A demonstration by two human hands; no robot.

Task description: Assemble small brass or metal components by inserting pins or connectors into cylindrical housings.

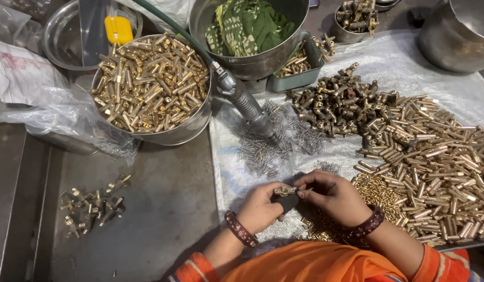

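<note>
My left hand (260, 208) and my right hand (332, 194) meet over a clear plastic sheet (229, 172) and together pinch a small brass fitting (285, 191) between their fingertips. A dark bangle sits on each wrist, and orange sleeves show at the bottom. Small steel springs (268, 149) lie scattered just beyond my hands. Beside my right hand lies a heap of tiny brass pins (380, 193), and further right a big pile of brass tubes (440, 167).
A pneumatic tool (247, 104) on a green hose lies across the sheet. A steel bowl (192, 130) full of brass tubes stands at back left. Darker fittings (341, 104) are heaped behind. Loose assembled pieces (93, 203) lie at left, a cloth-filled pot (250, 65) at the back.
</note>
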